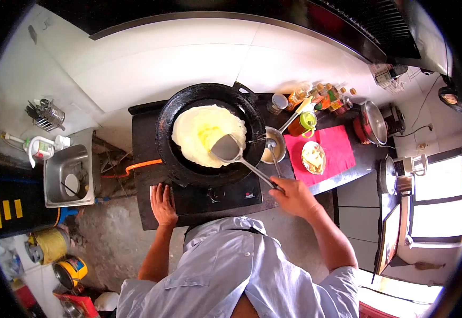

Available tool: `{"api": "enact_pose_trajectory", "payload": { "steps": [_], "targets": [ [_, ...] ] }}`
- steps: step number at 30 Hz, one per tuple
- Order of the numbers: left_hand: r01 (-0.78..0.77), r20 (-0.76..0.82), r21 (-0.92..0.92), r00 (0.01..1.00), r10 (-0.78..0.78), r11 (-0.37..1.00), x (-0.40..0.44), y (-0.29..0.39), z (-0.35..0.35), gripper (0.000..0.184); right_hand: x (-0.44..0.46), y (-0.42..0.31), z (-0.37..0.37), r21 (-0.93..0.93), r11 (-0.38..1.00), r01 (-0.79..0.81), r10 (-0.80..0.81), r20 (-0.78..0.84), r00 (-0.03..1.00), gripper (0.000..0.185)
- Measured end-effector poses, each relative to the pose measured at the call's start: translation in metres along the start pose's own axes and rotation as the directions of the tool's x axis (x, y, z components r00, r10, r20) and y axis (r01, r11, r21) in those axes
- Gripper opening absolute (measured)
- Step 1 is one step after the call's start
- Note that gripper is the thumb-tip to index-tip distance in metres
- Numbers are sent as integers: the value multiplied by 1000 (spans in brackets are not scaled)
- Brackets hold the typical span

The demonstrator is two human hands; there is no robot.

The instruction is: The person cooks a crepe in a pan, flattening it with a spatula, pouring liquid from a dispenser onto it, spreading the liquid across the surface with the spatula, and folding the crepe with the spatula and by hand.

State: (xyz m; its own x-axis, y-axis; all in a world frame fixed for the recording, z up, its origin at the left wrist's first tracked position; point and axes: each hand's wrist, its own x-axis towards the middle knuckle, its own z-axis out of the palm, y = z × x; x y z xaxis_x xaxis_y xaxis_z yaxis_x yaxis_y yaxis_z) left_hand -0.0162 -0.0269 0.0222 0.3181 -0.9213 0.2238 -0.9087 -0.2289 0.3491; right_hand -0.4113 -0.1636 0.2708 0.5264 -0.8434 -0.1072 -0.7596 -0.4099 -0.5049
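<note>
Our bare hands (pixel 163 205): two
Round black wok (pixel 255 124): one
Grey metal spatula (pixel 225 149): one
Round pale-yellow food sheet (pixel 199 130): one

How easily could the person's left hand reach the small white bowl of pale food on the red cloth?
Probably not easily: the left hand looks free, but the right hand, gripping a long-handled metal spatula, stands between it and the bowl.

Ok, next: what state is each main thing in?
Wok: uncovered
Pancake: spread out, yellow patch on top
Spatula: held, blade on the pancake
Right hand: closed on the spatula
Left hand: open, on the counter
Saucepan: uncovered, ladle inside
Dish: holding food
Cloth: spread out
Sink: not empty
</note>
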Motion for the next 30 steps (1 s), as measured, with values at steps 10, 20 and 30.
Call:
{"api": "enact_pose_trajectory", "payload": {
  "steps": [10, 20, 30],
  "targets": [
    [70, 60, 81, 995, -75, 994, -3, 5, 1, 72, 69, 44, -72, -252, 963, 100, -100, 10, 995, 34],
    [94, -8, 93, 996, -94, 991, -1, 14, -4, 35, 137, 65, -85, -248, 947, 204, -143, 242, 960, 31],
    [112, -24, 79, 994, -111, 991, 0, 9, 5, 39, 163, 50, -148, -353, 910, 219, -137, 242, 961, 30]
  ]
}}
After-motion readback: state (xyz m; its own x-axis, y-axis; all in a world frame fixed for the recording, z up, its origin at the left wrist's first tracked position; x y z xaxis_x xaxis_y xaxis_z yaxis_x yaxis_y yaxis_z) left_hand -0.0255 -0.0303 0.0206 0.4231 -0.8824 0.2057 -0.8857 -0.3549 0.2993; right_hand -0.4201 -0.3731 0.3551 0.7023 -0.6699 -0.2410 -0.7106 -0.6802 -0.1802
